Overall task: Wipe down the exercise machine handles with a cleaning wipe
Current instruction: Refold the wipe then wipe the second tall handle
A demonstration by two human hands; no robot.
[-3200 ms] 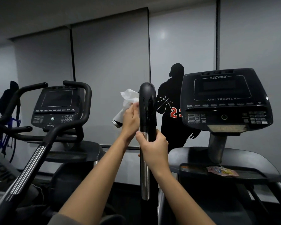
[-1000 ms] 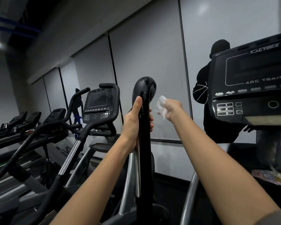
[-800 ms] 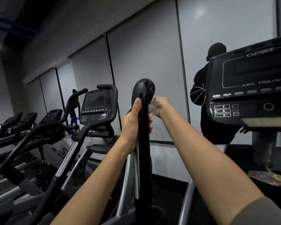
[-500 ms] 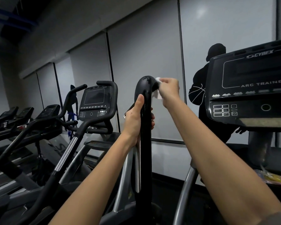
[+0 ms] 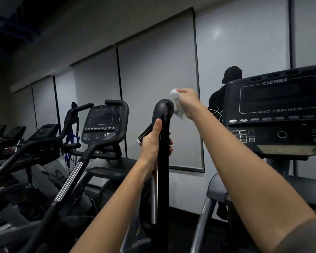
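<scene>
Left hand (image 5: 153, 143) gripping handle (image 5: 163, 143), right hand (image 5: 187, 102) pinching wipe (image 5: 176, 103) at top (could slip off that curve).

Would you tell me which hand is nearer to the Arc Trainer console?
Right. The right hand, holding the wipe at the handle top, is just left of the console; the left hand grips the handle lower, farther left.
</scene>
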